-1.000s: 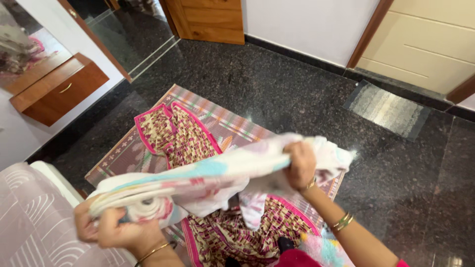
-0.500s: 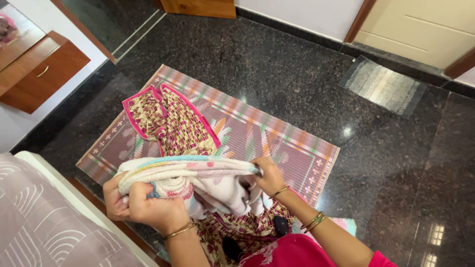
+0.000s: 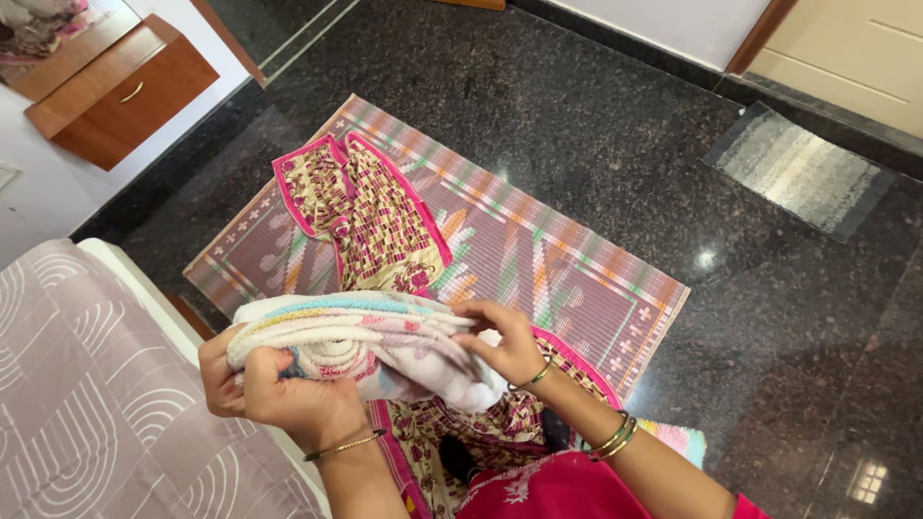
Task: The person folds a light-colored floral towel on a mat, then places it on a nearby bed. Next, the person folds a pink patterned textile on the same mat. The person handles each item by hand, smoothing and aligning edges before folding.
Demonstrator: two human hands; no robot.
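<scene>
Both hands, left hand (image 3: 274,394) and right hand (image 3: 505,346), clutch the folded towel (image 3: 365,341) between them.

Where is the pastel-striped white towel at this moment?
In the head view, the bunched pastel-striped white towel sits low and left of centre, gripped by the left hand and right hand, above the yellow-and-maroon patterned cloth with pink border on the striped woven mat.
</scene>
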